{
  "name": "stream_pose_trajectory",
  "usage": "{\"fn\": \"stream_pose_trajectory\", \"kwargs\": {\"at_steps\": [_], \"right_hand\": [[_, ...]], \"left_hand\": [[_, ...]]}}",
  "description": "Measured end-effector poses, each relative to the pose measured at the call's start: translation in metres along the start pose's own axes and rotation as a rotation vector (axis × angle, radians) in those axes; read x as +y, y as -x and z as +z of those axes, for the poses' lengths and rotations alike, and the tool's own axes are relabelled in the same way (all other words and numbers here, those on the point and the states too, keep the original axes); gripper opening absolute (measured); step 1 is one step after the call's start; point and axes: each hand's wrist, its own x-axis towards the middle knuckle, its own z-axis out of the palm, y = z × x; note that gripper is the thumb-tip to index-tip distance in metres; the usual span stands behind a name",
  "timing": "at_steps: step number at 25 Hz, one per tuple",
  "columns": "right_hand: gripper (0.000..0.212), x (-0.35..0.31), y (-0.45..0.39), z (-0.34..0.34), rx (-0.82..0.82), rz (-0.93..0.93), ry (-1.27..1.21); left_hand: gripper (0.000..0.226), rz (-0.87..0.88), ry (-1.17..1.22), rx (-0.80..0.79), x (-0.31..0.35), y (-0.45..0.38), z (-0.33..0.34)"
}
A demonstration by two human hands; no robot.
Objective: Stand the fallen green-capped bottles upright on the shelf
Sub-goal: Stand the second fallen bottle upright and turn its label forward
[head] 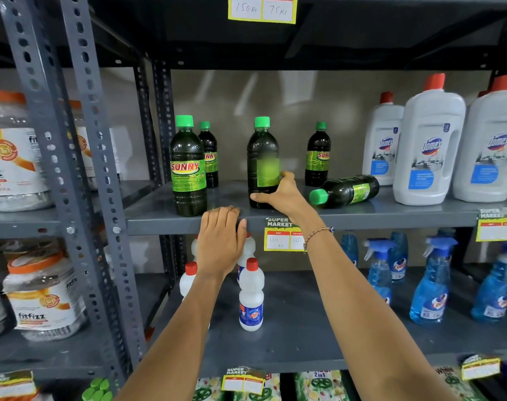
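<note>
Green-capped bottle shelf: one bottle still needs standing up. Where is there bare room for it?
Bare shelf lies between the front-left bottle and the bottle the right hand touches. Crowded on the right, around the fallen bottle and white jugs.

Even indoor light falls from above and in front, leaving the underside of the top shelf (362, 36) dark, streaky glare on the back wall (246, 91), wide-angle bending of the uprights (81, 140) at the left edge, and soft blur toward the corners.
</note>
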Motion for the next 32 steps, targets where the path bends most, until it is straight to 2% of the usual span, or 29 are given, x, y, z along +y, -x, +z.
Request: {"fn": "stream_pose_trajectory", "kwargs": {"at_steps": [2, 4, 7, 9, 13, 18, 22, 26, 30, 32], "right_hand": [[0.073, 0.002, -0.005, -0.002, -0.074, 0.032, -0.031], [0.059, 0.003, -0.005, -0.003, -0.077, 0.04, 0.026], [0.076, 0.001, 0.001, 0.0, 0.073, 0.049, 0.122], [0.078, -0.002, 0.003, -0.001, 0.076, 0.065, 0.086], [0.042, -0.005, 0.006, -0.01, -0.083, 0.063, -0.042], [0.067, -0.003, 0.008, -0.003, 0.081, 0.034, 0.104], [0.052, -0.004, 0.006, -0.008, 0.001, 0.054, 0.032], [0.071, -0.005, 0.012, -0.003, 0.086, 0.002, 0.128], [0.057, -0.005, 0.008, -0.007, 0.003, 0.026, 0.058], [0.06, -0.004, 0.011, -0.005, 0.041, 0.0, 0.125]], "left_hand": [[0.032, 0.0, 0.011, 0.001, 0.0, 0.0, 0.0], [0.032, 0.003, 0.014, 0.006, 0.0, 0.0, 0.001], [0.032, 0.009, 0.002, 0.017, 0.0, 0.001, 0.002], [0.033, 0.005, -0.001, 0.016, 0.001, 0.0, 0.002], [0.033, -0.001, 0.016, 0.006, 0.0, 0.001, 0.002], [0.031, 0.007, 0.0, 0.014, 0.0, 0.001, 0.002], [0.031, 0.004, 0.003, 0.011, 0.0, 0.001, 0.003], [0.032, 0.006, 0.0, 0.015, 0.0, 0.001, 0.003], [0.03, 0.006, 0.01, 0.018, 0.0, 0.001, 0.003], [0.03, 0.011, 0.005, 0.024, -0.001, 0.001, 0.003]]}}
